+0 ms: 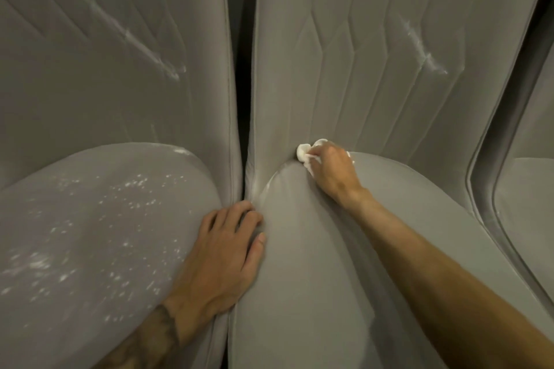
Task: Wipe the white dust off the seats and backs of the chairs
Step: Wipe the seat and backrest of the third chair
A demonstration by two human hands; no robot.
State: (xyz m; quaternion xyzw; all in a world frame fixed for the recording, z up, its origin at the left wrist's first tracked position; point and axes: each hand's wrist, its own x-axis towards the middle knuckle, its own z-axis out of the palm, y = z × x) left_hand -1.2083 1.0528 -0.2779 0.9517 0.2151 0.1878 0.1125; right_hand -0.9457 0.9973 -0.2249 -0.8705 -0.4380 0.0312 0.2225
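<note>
Two grey upholstered chairs stand side by side. The left chair's seat [90, 234] is speckled with white dust, and its back [114, 54] carries a long white streak. The right chair's seat [329, 263] looks mostly clean, while its back [374, 69] has a white streak at upper right. My right hand [331, 172] is closed on a crumpled white cloth [305, 152], pressed into the crease where the right seat meets its back. My left hand [224, 252] lies flat, fingers apart, on the inner edge of the left seat beside the gap.
A dark narrow gap [241, 99] runs between the two chairs. Part of a third grey chair [524, 204] shows at the right edge.
</note>
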